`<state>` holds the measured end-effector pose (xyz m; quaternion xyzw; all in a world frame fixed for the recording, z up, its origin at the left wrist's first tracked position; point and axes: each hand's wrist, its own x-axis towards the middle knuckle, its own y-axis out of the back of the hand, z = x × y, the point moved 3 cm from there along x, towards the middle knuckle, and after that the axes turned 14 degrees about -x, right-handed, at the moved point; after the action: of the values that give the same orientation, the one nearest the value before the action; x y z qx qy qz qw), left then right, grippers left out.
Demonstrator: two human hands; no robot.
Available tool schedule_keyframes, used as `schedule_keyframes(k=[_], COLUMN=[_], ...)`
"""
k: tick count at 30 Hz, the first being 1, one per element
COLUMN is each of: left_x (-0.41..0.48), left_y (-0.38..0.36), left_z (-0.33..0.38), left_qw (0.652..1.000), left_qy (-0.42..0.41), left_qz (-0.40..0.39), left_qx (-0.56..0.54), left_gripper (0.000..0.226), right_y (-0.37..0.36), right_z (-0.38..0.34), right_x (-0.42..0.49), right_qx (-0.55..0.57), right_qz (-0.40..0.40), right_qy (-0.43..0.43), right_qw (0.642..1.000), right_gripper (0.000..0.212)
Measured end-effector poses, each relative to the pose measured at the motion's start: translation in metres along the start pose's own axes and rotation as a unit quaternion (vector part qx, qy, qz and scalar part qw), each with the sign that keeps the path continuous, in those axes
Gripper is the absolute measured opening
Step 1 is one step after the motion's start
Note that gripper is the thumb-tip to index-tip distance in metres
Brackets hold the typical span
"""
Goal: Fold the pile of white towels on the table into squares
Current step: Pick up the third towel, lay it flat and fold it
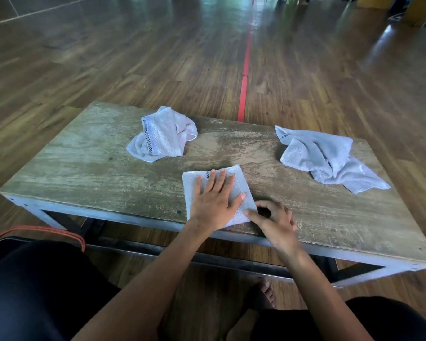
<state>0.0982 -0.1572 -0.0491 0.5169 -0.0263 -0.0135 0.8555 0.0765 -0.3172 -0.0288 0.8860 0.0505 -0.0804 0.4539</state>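
Head view: left hand (pixel 213 201) flat, fingers spread, pinning folded towel (pixel 241 178) at near table (pixel 84 173) edge so layers hold. Right hand (pixel 272 221) pinches its near-right corner, likely squaring it. Two crumpled towels, far-left (pixel 161 134) and right (pixel 325 157), wait clear of work.

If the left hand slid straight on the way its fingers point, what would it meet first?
The left hand lies flat on the folded towel, fingers pointing away. Past its far edge there is bare table, apparently passing between both crumpled towels.
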Motion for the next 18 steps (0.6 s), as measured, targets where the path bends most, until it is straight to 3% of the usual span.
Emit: schedule_keyframes(k=[9,18], left_x=[-0.0001,0.0000], left_y=[0.0025,0.0015], left_z=[0.0008,0.0002], left_qw=[1.000,1.000], left_qy=[0.007,0.010], left_qz=[-0.011,-0.006], left_qx=[0.002,0.002], left_gripper=[0.075,0.075], right_y=[-0.0007,0.0030], right_z=[-0.0011,-0.0001], right_x=[0.0068,-0.0002], right_qx=[-0.086,-0.001], right_qz=[-0.049,-0.047], right_qy=[-0.014,-0.003], right_qw=[0.995,0.999], right_gripper=[0.038,0.017])
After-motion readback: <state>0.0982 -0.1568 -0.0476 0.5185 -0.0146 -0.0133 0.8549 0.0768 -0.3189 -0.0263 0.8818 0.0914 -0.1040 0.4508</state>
